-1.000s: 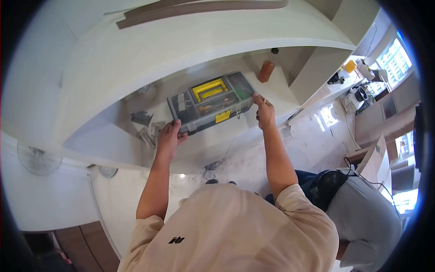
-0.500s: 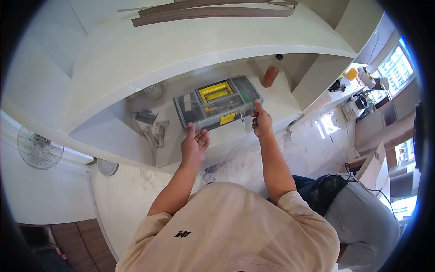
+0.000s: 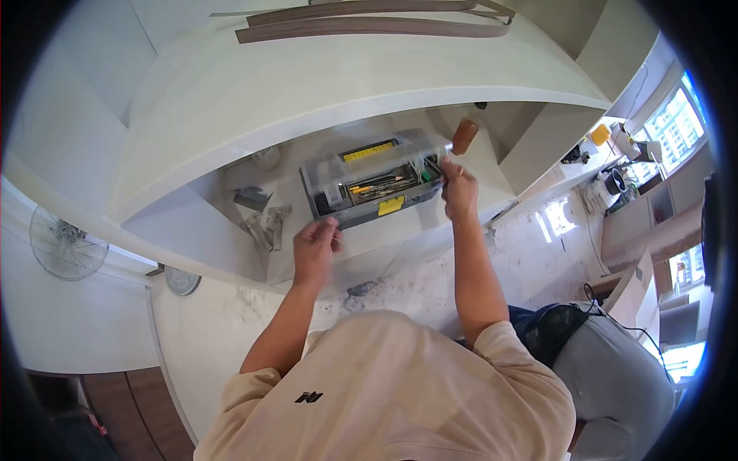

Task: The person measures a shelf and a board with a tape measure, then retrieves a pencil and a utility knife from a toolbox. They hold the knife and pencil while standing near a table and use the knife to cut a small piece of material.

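A grey toolbox (image 3: 361, 217) with yellow latches sits on the lower shelf, its clear lid (image 3: 419, 143) partly raised. Pencils (image 3: 377, 184) and several thin metal pieces lie inside. My right hand (image 3: 460, 190) is closed on the lid's front right corner. Loosely curled, the fingers of my left hand (image 3: 314, 250) stay beside the front left corner of the box, holding nothing visible. A bottle of orange-brown liquid (image 3: 464, 136) stands behind the box, partly hidden by the shelf above.
Long brown strips (image 3: 369, 29) lie on the upper white surface (image 3: 346, 73). Left of the box are metal brackets (image 3: 269, 224) and a dark grey piece (image 3: 251, 197). A fan (image 3: 68, 244) is at far left. Another person (image 3: 607, 361) bends close at my right.
The toolbox lid has come up from closed, lifted at the right by my right hand. My left hand has drawn slightly back and left from the box.
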